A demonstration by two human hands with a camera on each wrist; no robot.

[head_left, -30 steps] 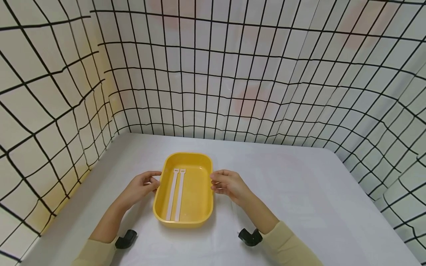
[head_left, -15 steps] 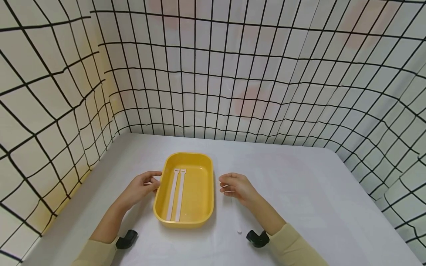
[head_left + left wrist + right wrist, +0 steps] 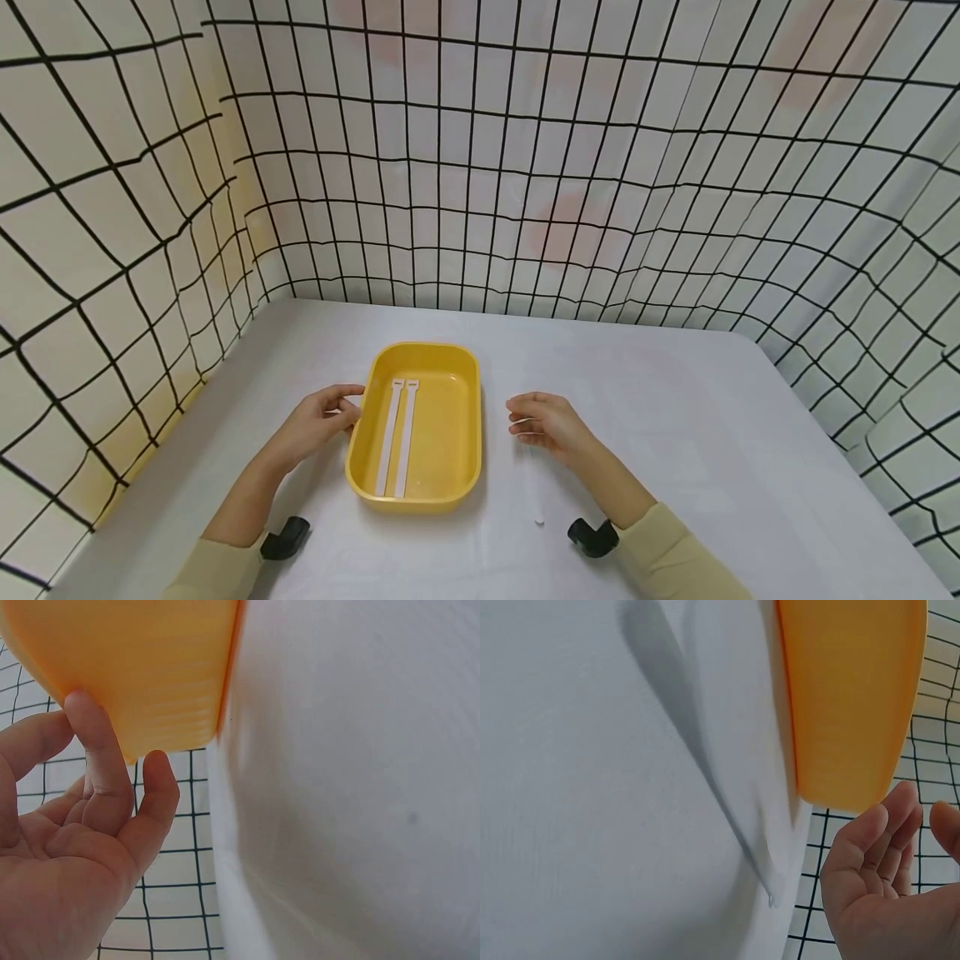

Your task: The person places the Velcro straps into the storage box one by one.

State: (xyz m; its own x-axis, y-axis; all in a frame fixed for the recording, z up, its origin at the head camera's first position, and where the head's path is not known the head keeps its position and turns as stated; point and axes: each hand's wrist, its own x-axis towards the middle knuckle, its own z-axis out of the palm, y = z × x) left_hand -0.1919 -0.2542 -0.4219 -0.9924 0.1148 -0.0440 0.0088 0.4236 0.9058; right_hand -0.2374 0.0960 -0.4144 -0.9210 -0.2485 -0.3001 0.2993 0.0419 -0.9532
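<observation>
A yellow oblong tray [image 3: 446,433] stands on the white-covered table. Along its left half lie two flat white straps with slotted heads, a left strap [image 3: 387,437] and a right strap [image 3: 407,437], side by side. My left hand [image 3: 315,425] is at the tray's left side, its loosely bent fingers touching the outer wall. In the left wrist view a fingertip [image 3: 81,701] meets the yellow wall. My right hand [image 3: 551,425] hovers to the right of the tray, apart from it, fingers relaxed and holding nothing. The right wrist view shows the curved right fingers [image 3: 859,832] short of the wall.
Black grid netting [image 3: 480,158] over white cloth walls surrounds the table [image 3: 675,433] at the back and sides. A tiny white bit [image 3: 539,522] lies on the cloth near the right wrist. Black wrist cameras sit by both sleeves, including the left camera [image 3: 285,539].
My right hand has let go of the tray's right rim and moved away to the right. The tiny white bit has come into view. Left hand, tray and straps stay in place.
</observation>
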